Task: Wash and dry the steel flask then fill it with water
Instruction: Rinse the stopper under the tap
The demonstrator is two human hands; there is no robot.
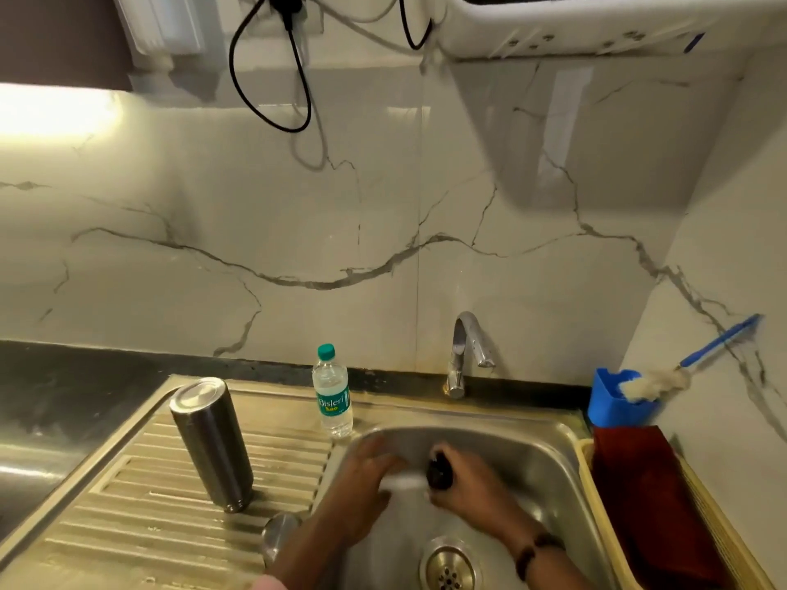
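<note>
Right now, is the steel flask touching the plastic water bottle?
Apart. The head view shows bare drainboard between the steel flask and the plastic water bottle.

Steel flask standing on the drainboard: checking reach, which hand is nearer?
Left. The left hand is beside the steel flask; the right hand lies farther.

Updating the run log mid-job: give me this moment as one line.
steel flask inverted on drainboard | left hand with blurred white item | right hand holds small dark part over sink | tap shows no water

I see a marble wall (298,232) veined grey behind a steel sink (549,453); dark counter (64,389) at left; black cable (272,91) hanging; bright glare top left.
</note>
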